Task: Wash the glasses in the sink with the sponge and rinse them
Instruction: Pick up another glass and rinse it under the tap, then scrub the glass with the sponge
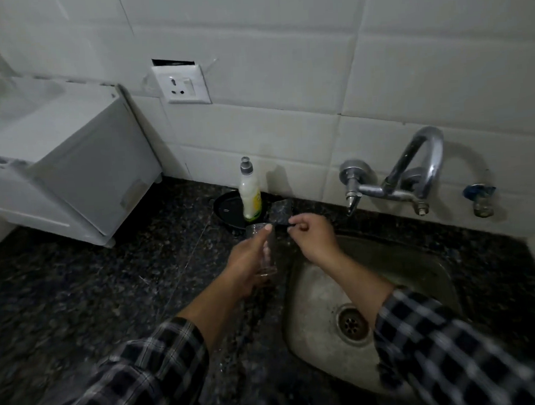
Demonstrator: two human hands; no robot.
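Left hand (248,261) is gripping the clear drinking glass (265,249) over the bench, fingers (294,229) of the right hand (313,235) are pinching the dark square sponge (281,212) at its one o'clock, so scrubbing inside looks next.

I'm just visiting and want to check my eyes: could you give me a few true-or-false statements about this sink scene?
1. The left hand holds a glass. True.
2. The right hand holds the soap bottle. False: it pinches the sponge; the bottle stands in a black dish.
3. The glass sits in the sink. False: it is held over the counter, left of the sink.
4. The tap is fixed to the wall. True.
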